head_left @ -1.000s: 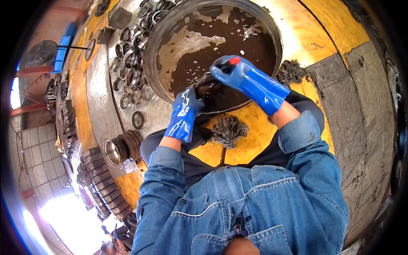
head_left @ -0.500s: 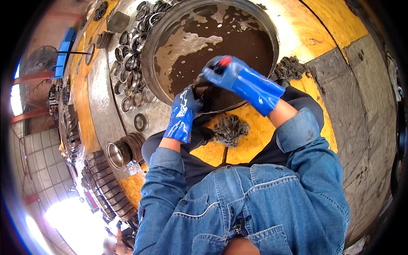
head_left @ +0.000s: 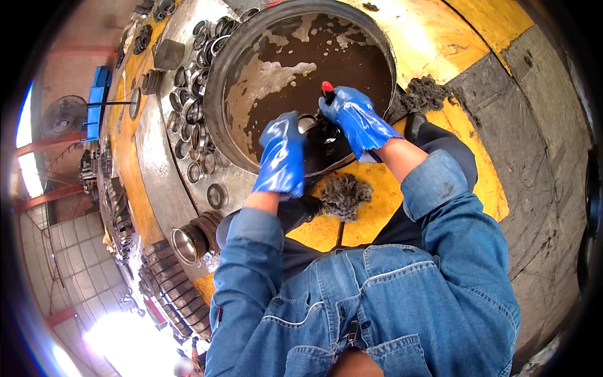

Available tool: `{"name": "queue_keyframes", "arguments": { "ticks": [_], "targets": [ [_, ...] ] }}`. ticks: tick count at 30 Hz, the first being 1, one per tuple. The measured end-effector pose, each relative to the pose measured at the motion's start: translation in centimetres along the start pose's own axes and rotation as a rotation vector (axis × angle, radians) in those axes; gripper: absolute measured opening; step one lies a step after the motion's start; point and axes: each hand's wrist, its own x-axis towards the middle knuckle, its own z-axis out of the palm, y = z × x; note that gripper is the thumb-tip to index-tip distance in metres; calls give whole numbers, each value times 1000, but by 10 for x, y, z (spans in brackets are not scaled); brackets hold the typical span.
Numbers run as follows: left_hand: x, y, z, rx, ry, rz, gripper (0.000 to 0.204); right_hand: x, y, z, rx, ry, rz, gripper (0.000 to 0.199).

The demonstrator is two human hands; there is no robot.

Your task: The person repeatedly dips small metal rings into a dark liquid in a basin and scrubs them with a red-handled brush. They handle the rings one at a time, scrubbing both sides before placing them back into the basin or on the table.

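My left hand [head_left: 281, 141], in a blue rubber glove, is over the near left part of a round basin [head_left: 221, 141] of murky brown liquid. Motion blurs its fingers, so its grip is unclear. Just right of it is a shiny round metal part [head_left: 306, 122], mostly hidden. My right hand [head_left: 353, 113], gloved the same, is closed around a black handle with a red end [head_left: 326, 87]; the working end of this tool does not show. Below it, inside the near rim, is a dark, wet, glossy surface [head_left: 330, 147] whose kind I cannot make out.
Several metal rings [head_left: 196, 135] lie left of the basin. A grey fibrous clump [head_left: 345, 196] sits on the yellow floor between my legs; a dark clump [head_left: 426, 94] is right of the basin. Stacked round parts [head_left: 188, 244] stand at lower left.
My right hand has moved lower and closer in, with the red-ended handle now upright. My left hand has shifted slightly up and right, and the shiny round part now shows between the hands.
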Motion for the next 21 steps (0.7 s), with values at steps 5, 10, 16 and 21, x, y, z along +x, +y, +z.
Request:
{"name": "queue_keyframes", "arguments": {
  "ticks": [5, 10, 16, 21],
  "targets": [
    [-44, -51, 17, -367, 58, -126, 53, -2, 6, -16, 52, 188, -101, 39],
    [-54, -55, 21, -309, 65, -144, 51, -47, -36, -24, 433, 17, -499, 32],
    [-49, -46, 20, -312, 26, -180, 41, -48, -23, 27, 360, 325, -700, 42],
    [-55, -50, 15, -342, 39, -195, 47, -21, 10, -13, 106, 147, -339, 47]
  ]
}}
